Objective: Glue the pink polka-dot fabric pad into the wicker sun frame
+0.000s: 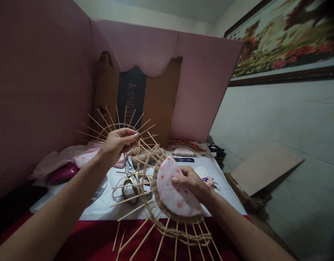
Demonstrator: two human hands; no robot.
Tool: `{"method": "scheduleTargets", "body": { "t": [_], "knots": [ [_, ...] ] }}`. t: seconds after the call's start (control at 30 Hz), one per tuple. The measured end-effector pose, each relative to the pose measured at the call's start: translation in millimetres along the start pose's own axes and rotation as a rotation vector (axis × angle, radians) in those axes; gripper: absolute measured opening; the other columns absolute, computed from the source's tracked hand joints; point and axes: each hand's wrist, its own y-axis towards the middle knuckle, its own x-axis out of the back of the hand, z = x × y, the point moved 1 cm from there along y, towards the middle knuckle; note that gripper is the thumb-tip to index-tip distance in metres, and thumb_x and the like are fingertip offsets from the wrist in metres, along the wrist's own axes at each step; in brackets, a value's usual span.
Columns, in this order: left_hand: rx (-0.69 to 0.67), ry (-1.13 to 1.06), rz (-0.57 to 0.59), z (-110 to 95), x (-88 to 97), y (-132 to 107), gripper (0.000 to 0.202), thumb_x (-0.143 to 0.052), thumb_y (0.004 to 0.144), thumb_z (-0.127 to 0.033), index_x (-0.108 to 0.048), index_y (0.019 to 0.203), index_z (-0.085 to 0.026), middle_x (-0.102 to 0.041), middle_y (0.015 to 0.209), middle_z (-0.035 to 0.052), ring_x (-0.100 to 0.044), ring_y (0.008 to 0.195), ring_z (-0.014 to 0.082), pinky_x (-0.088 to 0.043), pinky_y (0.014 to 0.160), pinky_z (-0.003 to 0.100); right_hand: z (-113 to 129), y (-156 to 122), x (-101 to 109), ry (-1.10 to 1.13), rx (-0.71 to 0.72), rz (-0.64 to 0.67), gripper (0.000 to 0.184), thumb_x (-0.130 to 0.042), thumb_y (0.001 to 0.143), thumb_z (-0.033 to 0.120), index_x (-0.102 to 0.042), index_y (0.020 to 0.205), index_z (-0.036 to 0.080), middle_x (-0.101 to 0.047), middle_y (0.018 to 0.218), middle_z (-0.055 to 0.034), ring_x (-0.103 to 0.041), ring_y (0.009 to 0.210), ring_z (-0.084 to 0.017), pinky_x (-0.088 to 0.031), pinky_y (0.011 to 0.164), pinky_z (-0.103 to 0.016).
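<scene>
My right hand [192, 181] grips a half-round fan-like piece [178, 192], its thumb on a pale pink cloth [172, 186] with red dots. Thin wooden sticks [138, 230] radiate from the piece's woven twine edge, and a braided twine ring [145, 203] is laced across them farther out. Above its upper sticks, my left hand [122, 139] is closed in a pinch at what looks like the twine; the strand is hard to make out. Behind that hand stands a second fan of sticks [116, 119] with a curved twine band.
Gold-handled scissors [130, 181] and balls of twine [145, 156] lie on the white-covered table [218, 177]. A blue cutter [184, 159] and another woven piece [186, 148] lie farther back. A cardboard sheet [161, 101] leans behind; pink cloth and a purple object [63, 173] are left.
</scene>
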Motion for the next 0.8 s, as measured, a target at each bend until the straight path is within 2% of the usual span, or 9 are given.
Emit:
{"method": "scheduleTargets", "body": {
  "t": [0.07, 0.2, 0.3, 0.4, 0.5, 0.63, 0.7, 0.8],
  "knots": [
    [0.123, -0.047, 0.065, 0.2, 1.7, 0.4, 0.006, -0.070, 0.065, -0.011, -0.065, 0.067, -0.011, -0.063, 0.058, 0.0037, -0.048, 0.041, 0.0054, -0.027, 0.032, 0.012, -1.4, 0.3, -0.2, 0.001, -0.010, 0.016, 0.025, -0.073, 0.061, 0.034, -0.061, 0.066, 0.013, -0.054, 0.056, 0.0033, -0.046, 0.046, -0.007, -0.035, 0.045, -0.019],
    [0.225, -0.079, 0.121, 3.8, 5.0, 0.7, 0.009, -0.066, 0.065, -0.006, -0.064, 0.073, -0.010, -0.065, 0.069, 0.0079, -0.047, 0.041, 0.0050, -0.025, 0.030, 0.012, -5.2, 1.5, -0.2, 0.022, -0.034, 0.027, 0.026, -0.074, 0.060, 0.034, -0.062, 0.068, 0.012, -0.056, 0.056, 0.0030, -0.047, 0.045, -0.007, -0.035, 0.045, -0.019],
    [0.192, -0.077, 0.069, 7.7, 6.0, 1.5, 0.011, -0.068, 0.065, -0.007, -0.063, 0.072, -0.012, -0.067, 0.069, 0.0060, -0.050, 0.043, 0.0048, -0.031, 0.033, 0.011, -6.6, 1.8, -0.1, 0.043, -0.038, 0.009, 0.027, -0.074, 0.060, 0.034, -0.061, 0.067, 0.012, -0.055, 0.056, 0.0030, -0.047, 0.046, -0.007, -0.035, 0.044, -0.018],
    [0.132, -0.046, 0.020, 11.3, 5.2, 1.0, 0.014, -0.075, 0.060, -0.012, -0.063, 0.067, -0.013, -0.064, 0.060, 0.0018, -0.052, 0.044, 0.0050, -0.038, 0.039, 0.013, -6.3, 1.1, -0.4, 0.061, -0.034, -0.001, 0.027, -0.074, 0.060, 0.035, -0.062, 0.069, 0.012, -0.057, 0.058, 0.0022, -0.049, 0.047, -0.008, -0.035, 0.044, -0.018],
    [0.121, 0.007, 0.040, 15.7, 2.0, -1.7, 0.019, -0.081, 0.054, -0.018, -0.064, 0.062, -0.013, -0.062, 0.054, 0.0010, -0.050, 0.042, 0.0056, -0.031, 0.034, 0.013, -5.3, 0.1, -1.0, 0.075, -0.025, 0.016, 0.026, -0.075, 0.060, 0.034, -0.062, 0.069, 0.013, -0.057, 0.058, 0.0023, -0.049, 0.047, -0.008, -0.036, 0.043, -0.019],
    [0.180, 0.093, 0.112, 26.0, -3.7, -5.0, 0.022, -0.082, 0.052, -0.024, -0.065, 0.060, -0.012, -0.059, 0.047, 0.0004, -0.037, 0.032, 0.0030, -0.018, 0.030, 0.015, -4.2, -0.6, -1.2, 0.078, -0.003, 0.022, 0.025, -0.075, 0.060, 0.033, -0.061, 0.067, 0.013, -0.055, 0.057, 0.0029, -0.047, 0.046, -0.007, -0.035, 0.044, -0.018],
    [0.214, 0.123, 0.139, 31.6, -5.3, -5.4, 0.023, -0.083, 0.052, -0.025, -0.065, 0.059, -0.012, -0.054, 0.042, -0.0019, -0.034, 0.031, 0.0024, -0.017, 0.031, 0.015, -4.0, -0.5, -0.7, 0.081, -0.002, 0.011, 0.025, -0.075, 0.060, 0.032, -0.061, 0.067, 0.012, -0.055, 0.057, 0.0032, -0.047, 0.046, -0.007, -0.034, 0.044, -0.018],
    [0.248, 0.144, 0.175, 36.1, -4.9, -5.8, 0.022, -0.082, 0.054, -0.026, -0.065, 0.059, -0.012, -0.052, 0.042, -0.0019, -0.037, 0.034, 0.0035, -0.019, 0.033, 0.016, -4.1, -0.2, 0.9, 0.083, -0.004, -0.012, 0.025, -0.074, 0.061, 0.033, -0.061, 0.067, 0.012, -0.054, 0.057, 0.0031, -0.047, 0.047, -0.007, -0.034, 0.045, -0.019]
  ]
}}
